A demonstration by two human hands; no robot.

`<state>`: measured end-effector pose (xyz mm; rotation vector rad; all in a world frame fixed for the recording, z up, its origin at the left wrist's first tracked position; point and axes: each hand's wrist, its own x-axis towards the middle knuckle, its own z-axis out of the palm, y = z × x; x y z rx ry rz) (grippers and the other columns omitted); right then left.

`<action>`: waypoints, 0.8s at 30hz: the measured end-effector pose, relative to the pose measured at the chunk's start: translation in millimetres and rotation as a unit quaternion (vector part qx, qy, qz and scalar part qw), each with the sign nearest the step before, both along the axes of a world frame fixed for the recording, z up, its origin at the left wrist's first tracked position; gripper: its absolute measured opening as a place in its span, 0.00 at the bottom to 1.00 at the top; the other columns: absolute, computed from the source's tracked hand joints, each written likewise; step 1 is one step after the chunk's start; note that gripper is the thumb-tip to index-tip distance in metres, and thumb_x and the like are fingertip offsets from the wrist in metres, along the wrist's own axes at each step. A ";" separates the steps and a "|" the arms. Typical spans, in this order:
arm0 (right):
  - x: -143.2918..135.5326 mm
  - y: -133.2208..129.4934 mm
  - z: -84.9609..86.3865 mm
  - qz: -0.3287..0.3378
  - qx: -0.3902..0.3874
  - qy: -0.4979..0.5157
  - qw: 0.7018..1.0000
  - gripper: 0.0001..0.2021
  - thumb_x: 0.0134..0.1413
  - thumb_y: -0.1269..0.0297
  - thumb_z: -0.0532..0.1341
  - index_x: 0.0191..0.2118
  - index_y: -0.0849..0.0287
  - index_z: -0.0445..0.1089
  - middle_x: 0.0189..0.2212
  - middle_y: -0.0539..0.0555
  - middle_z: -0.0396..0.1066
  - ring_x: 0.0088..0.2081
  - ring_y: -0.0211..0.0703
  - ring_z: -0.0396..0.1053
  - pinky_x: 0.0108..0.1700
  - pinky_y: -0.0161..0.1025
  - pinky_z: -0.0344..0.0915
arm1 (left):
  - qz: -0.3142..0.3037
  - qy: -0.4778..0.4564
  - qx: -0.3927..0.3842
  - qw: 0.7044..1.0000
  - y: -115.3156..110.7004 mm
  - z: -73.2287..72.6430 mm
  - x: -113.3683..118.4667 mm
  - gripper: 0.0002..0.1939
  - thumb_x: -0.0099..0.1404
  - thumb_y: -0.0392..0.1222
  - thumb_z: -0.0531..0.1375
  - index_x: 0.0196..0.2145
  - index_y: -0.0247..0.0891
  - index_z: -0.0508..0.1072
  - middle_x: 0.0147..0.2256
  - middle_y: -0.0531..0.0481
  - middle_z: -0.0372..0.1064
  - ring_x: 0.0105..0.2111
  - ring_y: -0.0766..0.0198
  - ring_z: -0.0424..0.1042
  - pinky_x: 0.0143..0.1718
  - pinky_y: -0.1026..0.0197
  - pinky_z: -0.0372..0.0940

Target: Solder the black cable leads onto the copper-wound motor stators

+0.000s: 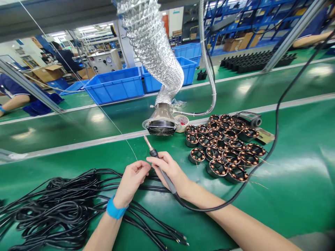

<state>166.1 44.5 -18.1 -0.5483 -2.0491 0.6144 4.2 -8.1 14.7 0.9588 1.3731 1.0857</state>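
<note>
My right hand [171,172] is wrapped round a soldering iron [167,179] with a grey and black handle; its metal tip points up and away, toward the fan. Just left of it, my left hand [134,179], with a blue wristband, has thumb and forefinger pinched together close to my right fingertips. What lies in that pinch is too small to make out. A thin pale wire [112,122] slants down from the upper left and ends by my left fingers. Black cables [60,205] lie in a loose heap beneath and left of my hands, some with bared ends at the front.
Several copper-wound stator rings [217,168] are grouped on the green bench at right. A fan-fronted extraction hood [161,127] hangs ahead on a foil duct [149,45]. The iron's black cord [277,115] loops across the right. Blue bins [115,85] stand beyond; other people work farther off.
</note>
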 end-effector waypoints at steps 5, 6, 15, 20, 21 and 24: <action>1.6 0.9 9.1 -0.028 0.009 0.039 0.999 0.20 0.64 0.74 0.54 0.59 0.52 0.64 0.43 0.55 0.65 0.42 0.39 0.69 0.44 0.37 0.70 | 0.011 0.003 -0.011 1.000 -0.4 -3.4 1.0 0.17 0.60 0.53 0.65 0.29 0.34 0.70 0.23 0.57 0.58 0.18 0.76 0.46 0.19 0.67 0.40; 3.6 1.4 12.9 -0.040 0.008 0.051 0.998 0.19 0.64 0.74 0.54 0.59 0.53 0.65 0.42 0.55 0.67 0.41 0.39 0.70 0.44 0.37 0.70 | 0.013 0.005 -0.014 1.000 -0.7 -3.7 0.9 0.17 0.60 0.53 0.65 0.29 0.34 0.70 0.23 0.57 0.58 0.18 0.76 0.46 0.19 0.67 0.40; 27.0 -7.5 43.8 -0.092 0.024 0.150 0.984 0.12 0.60 0.71 0.53 0.32 0.56 0.73 0.24 0.49 0.76 0.24 0.38 0.71 0.30 0.38 0.66 | 0.016 0.006 -0.016 1.000 -1.6 -5.4 -1.0 0.17 0.61 0.52 0.64 0.30 0.34 0.71 0.23 0.57 0.58 0.18 0.76 0.46 0.20 0.67 0.39; 24.7 -10.2 44.0 -0.069 0.021 0.144 0.987 0.13 0.57 0.70 0.53 0.29 0.56 0.74 0.19 0.48 0.73 0.18 0.37 0.66 0.26 0.39 0.62 | 0.019 0.017 -0.013 1.000 -2.0 -6.5 0.1 0.17 0.62 0.52 0.64 0.31 0.33 0.72 0.23 0.57 0.58 0.18 0.76 0.46 0.20 0.67 0.40; 24.2 -10.1 43.4 -0.068 0.019 0.141 0.987 0.13 0.57 0.70 0.53 0.29 0.57 0.74 0.19 0.48 0.73 0.18 0.37 0.65 0.26 0.39 0.62 | 0.018 0.017 -0.013 1.000 -1.9 -6.4 0.4 0.17 0.62 0.52 0.64 0.31 0.33 0.72 0.22 0.57 0.58 0.18 0.76 0.46 0.20 0.66 0.40; 23.8 -9.7 42.0 -0.066 0.016 0.131 0.989 0.13 0.58 0.70 0.53 0.29 0.57 0.74 0.20 0.49 0.74 0.18 0.37 0.65 0.26 0.39 0.62 | 0.014 0.017 -0.012 1.000 -1.5 -5.6 1.3 0.16 0.62 0.52 0.64 0.30 0.34 0.71 0.22 0.57 0.58 0.19 0.75 0.47 0.20 0.66 0.41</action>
